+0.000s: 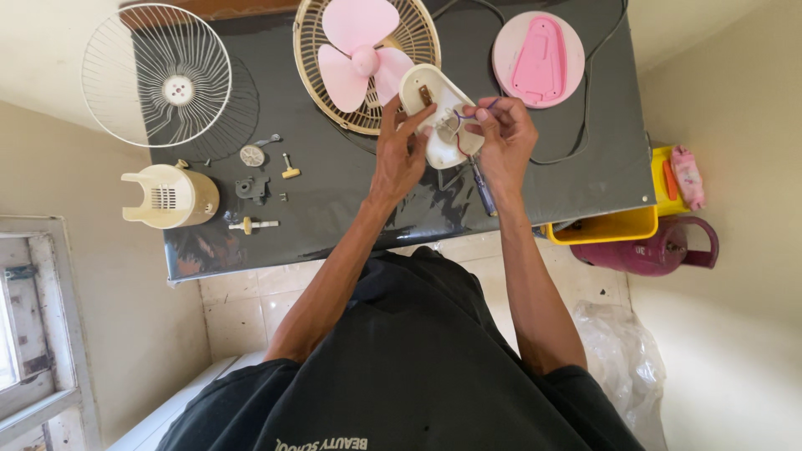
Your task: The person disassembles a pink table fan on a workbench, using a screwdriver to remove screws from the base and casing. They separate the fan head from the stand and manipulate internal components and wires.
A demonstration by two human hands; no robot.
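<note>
A cream fan neck housing [428, 104] with wires showing inside lies on the dark table [334, 175], attached to the fan with pink blades [361, 52] in a cream rear guard [418, 33]. My left hand [398, 154] grips the housing's near left edge. My right hand [501, 138] pinches thin wires at the housing's right side. A screwdriver [483, 188] lies on the table just under my right hand.
A white front guard [159, 75] overhangs the table's far left corner. A cream motor cover [170, 196], small screws and parts [255, 188] lie at left. A pink round base [537, 58] sits far right. A yellow bin [614, 225] and a maroon gas cylinder [652, 250] stand at right.
</note>
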